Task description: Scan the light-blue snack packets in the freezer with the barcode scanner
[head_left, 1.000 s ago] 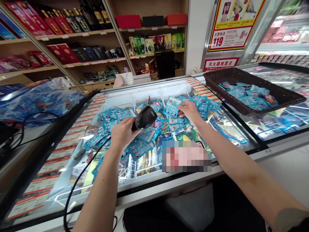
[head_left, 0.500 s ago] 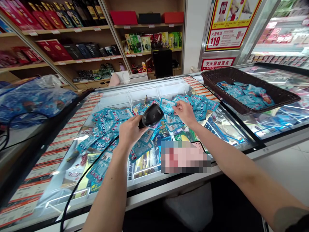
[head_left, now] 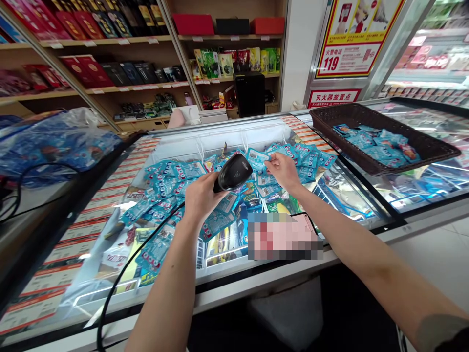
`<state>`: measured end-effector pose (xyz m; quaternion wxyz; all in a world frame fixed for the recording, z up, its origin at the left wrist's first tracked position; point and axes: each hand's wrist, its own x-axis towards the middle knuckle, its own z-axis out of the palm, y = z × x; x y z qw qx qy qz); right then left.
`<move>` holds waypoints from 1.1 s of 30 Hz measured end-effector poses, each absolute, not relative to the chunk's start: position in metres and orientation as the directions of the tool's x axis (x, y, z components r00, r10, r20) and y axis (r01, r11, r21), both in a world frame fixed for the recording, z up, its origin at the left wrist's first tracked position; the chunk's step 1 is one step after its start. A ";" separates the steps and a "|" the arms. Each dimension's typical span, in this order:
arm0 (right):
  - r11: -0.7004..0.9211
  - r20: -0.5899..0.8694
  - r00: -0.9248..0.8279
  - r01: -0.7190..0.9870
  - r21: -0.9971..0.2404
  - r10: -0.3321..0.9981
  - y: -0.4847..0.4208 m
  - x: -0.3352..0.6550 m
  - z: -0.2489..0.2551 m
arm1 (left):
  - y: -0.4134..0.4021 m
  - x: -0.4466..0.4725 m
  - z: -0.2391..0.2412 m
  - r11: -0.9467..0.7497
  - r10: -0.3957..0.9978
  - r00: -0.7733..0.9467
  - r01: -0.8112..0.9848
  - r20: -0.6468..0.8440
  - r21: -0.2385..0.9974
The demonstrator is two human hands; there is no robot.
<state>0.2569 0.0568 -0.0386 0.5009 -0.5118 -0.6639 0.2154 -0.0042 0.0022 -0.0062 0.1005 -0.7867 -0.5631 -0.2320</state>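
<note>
My left hand (head_left: 201,198) is closed around the handle of a black barcode scanner (head_left: 234,172), whose head points up and to the right. Its black cable (head_left: 146,243) trails down to the lower left. With fingertips and thumb, my right hand (head_left: 284,171) pinches the edge of a small blue snack packet (head_left: 257,159), barcode side showing, just right of the scanner head. Many similar blue packets (head_left: 172,178) lie piled on the glass freezer lid (head_left: 220,134) left of the scanner, and more (head_left: 306,156) lie right of my right hand.
A dark brown basket (head_left: 432,144) with blue packets stands on the right. A phone, partly pixelated, (head_left: 306,225) lies near the front edge. Clear plastic bags of blue packets (head_left: 54,142) sit at the left. Behind the freezer are stocked shelves (head_left: 146,41).
The whole view has shifted slightly, moving the scene a little to the right. Both hands keep their holds on the scanner and the packet, nearly unchanged relative to each other.
</note>
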 end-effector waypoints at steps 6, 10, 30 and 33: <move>0.358 0.424 0.016 0.507 -0.784 0.905 0.055 0.255 -0.039 | 0.000 -0.002 -0.005 -0.345 0.834 0.243 0.931 0.495 0.124; 0.371 0.433 0.018 0.485 -0.792 0.901 0.056 0.256 -0.039 | -0.001 -0.002 -0.004 -0.351 0.837 0.245 0.927 0.490 0.135; 0.163 0.416 0.302 0.608 -0.777 0.858 0.067 0.298 -0.025 | 0.004 -0.029 -0.007 -0.208 0.799 0.078 0.966 0.596 0.154; 0.079 0.499 0.313 0.782 -0.618 0.808 0.063 0.305 -0.022 | 0.001 -0.034 -0.007 -0.167 0.814 0.065 0.978 0.578 0.125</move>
